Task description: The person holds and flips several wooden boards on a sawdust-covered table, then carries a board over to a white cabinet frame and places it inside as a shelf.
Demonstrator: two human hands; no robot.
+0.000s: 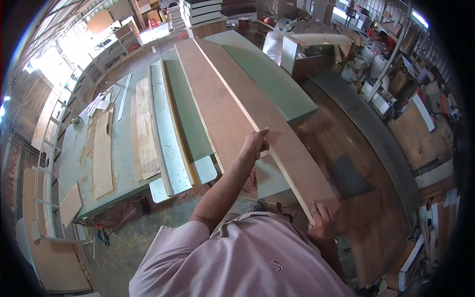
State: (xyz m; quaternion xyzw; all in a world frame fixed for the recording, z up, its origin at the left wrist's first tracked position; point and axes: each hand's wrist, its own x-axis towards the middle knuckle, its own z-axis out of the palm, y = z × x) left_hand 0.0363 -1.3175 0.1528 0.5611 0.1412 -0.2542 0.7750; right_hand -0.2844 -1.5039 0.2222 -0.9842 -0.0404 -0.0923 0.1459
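Note:
A long reddish-brown plywood board [277, 126] reaches from beside my body far out over the workbench. My left hand [257, 141] is closed on its left edge, around the middle of its length. Near the board's close end my right hand [321, 221] grips the same board, fingers on top and the thumb toward the edge. Just left of it lies a second wide plywood panel [203, 96], partly covered by the held board. The green workbench top [185, 116] shows beneath and beside both.
Left on the bench are a light metal rail [166, 133], pale wooden strips [144, 133], sawdust and a thin plank [103, 158]. A dark curved panel [368, 131] lies on the right. Offcuts and clutter pile along the right wall. An open-fronted cabinet [314, 54] stands behind.

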